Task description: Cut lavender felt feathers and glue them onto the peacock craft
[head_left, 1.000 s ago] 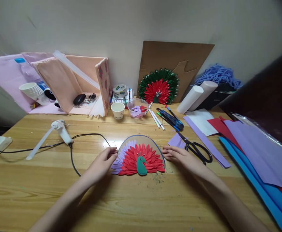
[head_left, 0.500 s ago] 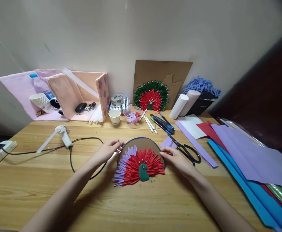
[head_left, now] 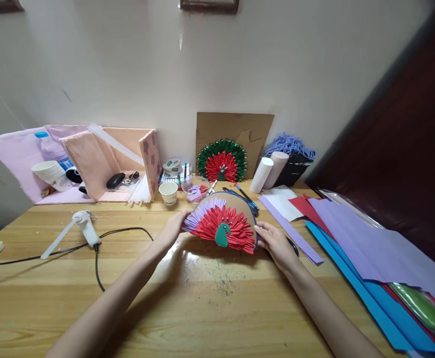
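Note:
Between my hands is a paper peacock craft on a rounded cardboard backing. Its body is green, its inner feathers are red, and lilac feathers run along the left side only; bare cardboard shows at the upper right. My left hand grips the left edge, its fingertips partly hidden behind the lilac feathers. On the right edge, my right hand pinches the board between thumb and fingers. The craft is raised off the table and tilted, right side lower. Scissors lie mostly hidden behind the craft and my right hand.
A finished-looking green and red peacock leans on the wall. Lilac and blue sheets lie right. A glue gun with its cord is left. A paper cup, plastic bowl and pink fabric-covered box stand behind.
Both hands have lifted the peacock craft up and away from me, tilting its right side down. It now covers most of the pens and scissors. The camera view has tipped upward.

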`<state>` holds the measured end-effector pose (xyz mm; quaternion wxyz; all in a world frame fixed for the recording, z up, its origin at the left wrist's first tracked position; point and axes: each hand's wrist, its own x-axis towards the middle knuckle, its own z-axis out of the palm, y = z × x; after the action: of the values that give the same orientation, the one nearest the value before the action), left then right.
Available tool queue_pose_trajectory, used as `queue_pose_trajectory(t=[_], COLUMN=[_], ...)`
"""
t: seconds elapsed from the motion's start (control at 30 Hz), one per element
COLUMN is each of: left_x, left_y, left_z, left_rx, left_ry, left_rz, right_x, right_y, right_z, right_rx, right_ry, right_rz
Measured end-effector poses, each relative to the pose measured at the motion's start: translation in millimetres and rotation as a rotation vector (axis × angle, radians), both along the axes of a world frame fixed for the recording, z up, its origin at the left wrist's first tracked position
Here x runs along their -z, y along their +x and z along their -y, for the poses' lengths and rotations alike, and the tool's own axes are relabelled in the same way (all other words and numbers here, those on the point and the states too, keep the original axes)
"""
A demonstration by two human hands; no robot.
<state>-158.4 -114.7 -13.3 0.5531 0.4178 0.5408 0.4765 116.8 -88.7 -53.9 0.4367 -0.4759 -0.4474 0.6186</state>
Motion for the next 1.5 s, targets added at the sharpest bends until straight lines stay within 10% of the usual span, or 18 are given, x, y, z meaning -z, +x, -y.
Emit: queue_pose_trajectory(t=[0.23, 0.63, 1.07, 1.5], left_x=[12.7, -16.8, 0.8, 21.6], left_y=[-5.6, -14.4, -21.8, -64.1], left_z=[-7.3, 2.0, 0.9, -15.4], left_rx=[0.020, -0.023, 0.022, -0.255], left_ry=[0.041, 0.034, 0.083, 0.028], left_rz=[0.089, -0.074, -0.314, -0.959], right_x=[1.3, -2.3, -9.5, -2.5], right_y=[0.6, -2.4, 6.4, 56.7], right_z=[0.1, 1.7, -2.9, -16.4], right_rx=[0.023, 0.027, -0.116, -0.105], right_ry=[0.002, 0.004, 0.011, 0.298], right_rz=[0.033, 0.045, 0.081, 1.265])
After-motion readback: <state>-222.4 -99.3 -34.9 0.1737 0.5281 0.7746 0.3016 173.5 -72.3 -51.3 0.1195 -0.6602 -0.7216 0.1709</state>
